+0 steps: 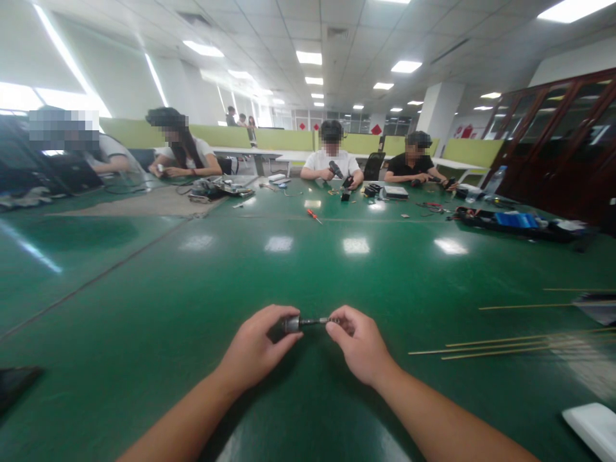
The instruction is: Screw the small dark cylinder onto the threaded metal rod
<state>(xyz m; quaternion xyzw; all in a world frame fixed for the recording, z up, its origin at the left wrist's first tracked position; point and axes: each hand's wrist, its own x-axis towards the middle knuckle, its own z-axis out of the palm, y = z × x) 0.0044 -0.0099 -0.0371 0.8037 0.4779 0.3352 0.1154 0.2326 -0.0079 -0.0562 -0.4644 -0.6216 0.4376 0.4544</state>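
Just above the green tabletop, both of my hands hold one small metal cylinder with a thin dark shaft. My left hand grips the wide grey cylinder end between thumb and fingers. At the other end, my right hand pinches the tip of the shaft, which looks ridged or spiralled near the fingertips. The shaft lies roughly level, with its middle stretch visible between the two hands. The part's exact kind is too small to make out, and fingers hide both of its ends.
Several thin sticks lie to the right, with a white object nearer me. A dark flat object is at the left edge. Farther off are a red screwdriver, a black casing and several people at work, one holding a power drill.
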